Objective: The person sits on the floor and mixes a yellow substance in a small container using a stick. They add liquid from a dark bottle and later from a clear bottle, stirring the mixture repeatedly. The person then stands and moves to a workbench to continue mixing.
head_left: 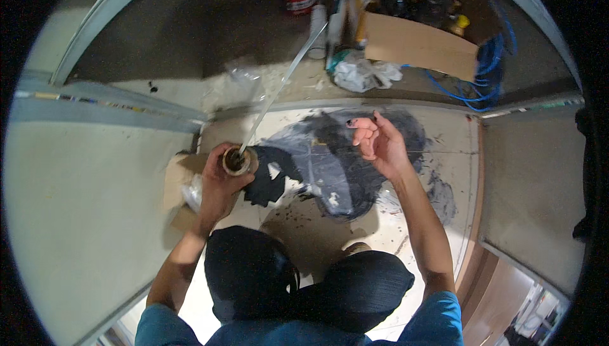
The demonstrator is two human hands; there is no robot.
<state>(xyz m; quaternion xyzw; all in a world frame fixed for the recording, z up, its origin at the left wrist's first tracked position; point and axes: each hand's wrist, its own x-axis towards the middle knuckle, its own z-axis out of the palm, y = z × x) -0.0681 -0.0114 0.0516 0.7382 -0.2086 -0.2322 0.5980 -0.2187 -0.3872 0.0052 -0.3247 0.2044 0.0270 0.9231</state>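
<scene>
Two pale panels, one on the left (82, 200) and one on the right (533, 174), flank a person in dark trousers (254, 276) and a teal shirt (162, 327), seen from above with knees bent over a light, tiled floor (460, 174). A broad dark smear (371, 181) spreads across the floor ahead of the knees, with smaller spots scattered around it. Beyond, in a shadowed recess (152, 41), a cardboard box (419, 44) holds dark items, some of them yellow-topped (462, 23), beside loops of blue cable (485, 70). At the far left of the smear lies a ragged black piece, apparently cloth (265, 187), near a small carton (177, 184) by the left panel. The right hand (380, 143) is free, raised above the smear with its fingers loosely curled and a dark stain on one fingertip. The left hand (219, 181) grasps a small jar (240, 163) around its side, holding it just left of the smear and partly in front of the black piece. A red and white can (300, 0) stands in the recess, and a crumpled whitish plastic bag (365, 73) lies in front of the box. Thinnest of all, a long pale rod (279, 94) slants from the jar's dark mouth toward the recess.
</scene>
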